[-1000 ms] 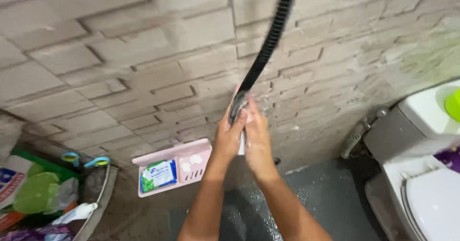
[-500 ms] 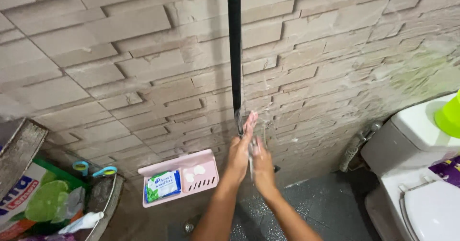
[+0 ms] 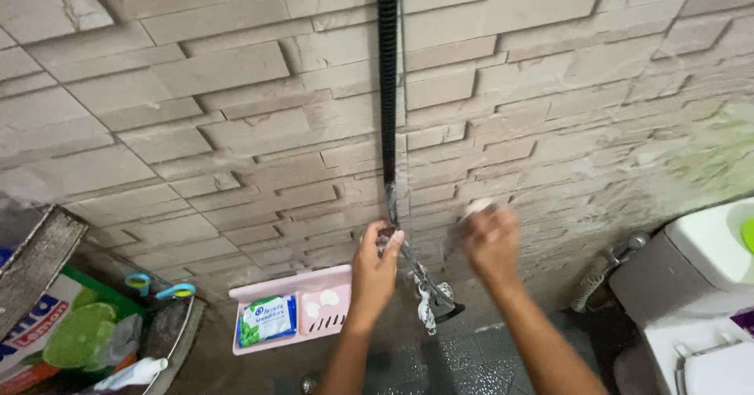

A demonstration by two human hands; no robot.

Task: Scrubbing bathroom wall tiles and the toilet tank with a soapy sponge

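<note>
- Pink plastic wall-mounted soap tray, fixed low on the stone-tile wall: a green-and-white wrapped soap packet lies in its left part, two small white soap scraps in its right part beside the drain slots.
- Dark grey speckled wet floor lies below.

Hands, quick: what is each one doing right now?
Left hand: closed on the lower end of the black hose.
Right hand: blurred, off the hose; cannot tell whether it holds something.
</note>
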